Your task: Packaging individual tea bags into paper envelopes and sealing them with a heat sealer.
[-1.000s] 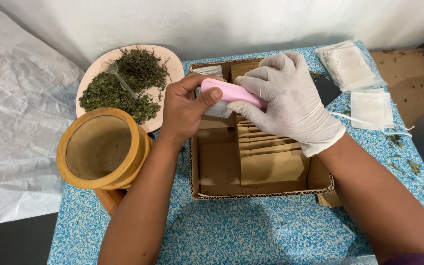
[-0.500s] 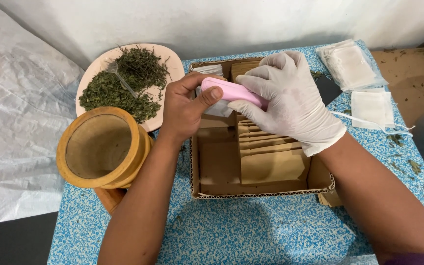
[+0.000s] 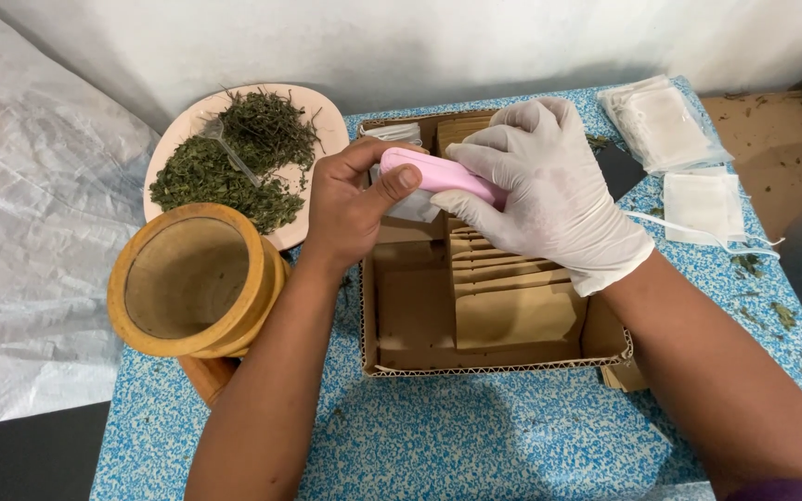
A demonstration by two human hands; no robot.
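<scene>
The bare left hand (image 3: 350, 209) comes in from below with the forearm rising steeply and the wrist bent; its thumb presses on top of the near end of a pink handheld sealer (image 3: 438, 174) while its fingers (image 3: 364, 153) curl around a small white sachet (image 3: 410, 204) clamped beneath. The gloved right hand (image 3: 549, 190) reaches in from the lower right, its fingers (image 3: 489, 158) closed over the far half of the pink handheld sealer, squeezing it from above and below. Both hands hover above the far end of an open cardboard box (image 3: 494, 366).

Well left of the left fingers, a round wooden mortar (image 3: 192, 278) stands with nothing visible inside. Behind it, a pale pink plate (image 3: 313, 102) carries two heaps of dried green herb (image 3: 234, 158) with a clear plastic spoon (image 3: 225, 144) lying in them. Directly below the fingers, the cardboard box holds a row of brown paper envelopes (image 3: 512, 311) stacked like tiles. Right of the right fingers lie a pile of white filter bags (image 3: 661, 121) and one single filter bag (image 3: 703, 204) with a string.

Everything rests on a blue speckled tabletop (image 3: 475, 436) dusted with herb crumbs, against a white wall (image 3: 420, 37), with crinkled white sheeting (image 3: 39, 232) at the left.
</scene>
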